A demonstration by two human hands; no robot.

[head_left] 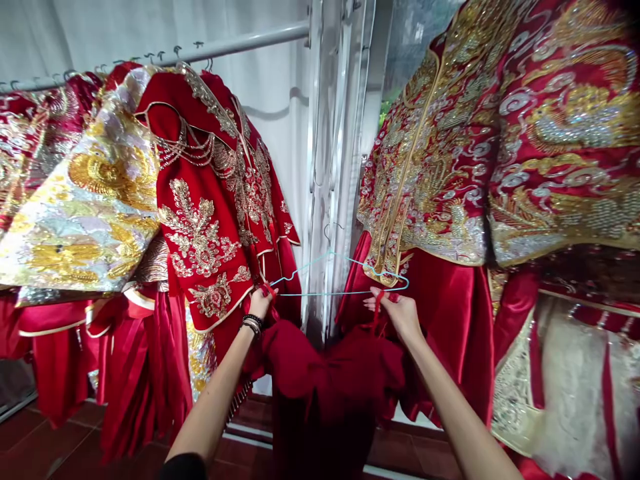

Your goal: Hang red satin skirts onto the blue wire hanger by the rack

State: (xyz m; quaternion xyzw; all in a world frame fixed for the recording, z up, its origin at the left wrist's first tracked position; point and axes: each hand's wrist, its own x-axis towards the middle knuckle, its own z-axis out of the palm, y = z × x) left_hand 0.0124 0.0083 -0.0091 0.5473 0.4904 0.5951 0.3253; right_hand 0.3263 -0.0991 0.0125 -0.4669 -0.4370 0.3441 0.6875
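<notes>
My left hand (261,301) pinches a red strap at the left end of a thin light-blue wire hanger (340,277). My right hand (397,312) pinches another red strap at the hanger's right end. A plain dark red garment (325,380) hangs slack from both straps between my forearms. A black beaded bracelet sits on my left wrist.
A metal rail (240,45) at upper left carries several red and gold embroidered robes (215,200) on hangers. A large embroidered red jacket (500,133) with a red skirt hangs at right. White curtain and a window frame stand behind. Dark red floor tiles lie below.
</notes>
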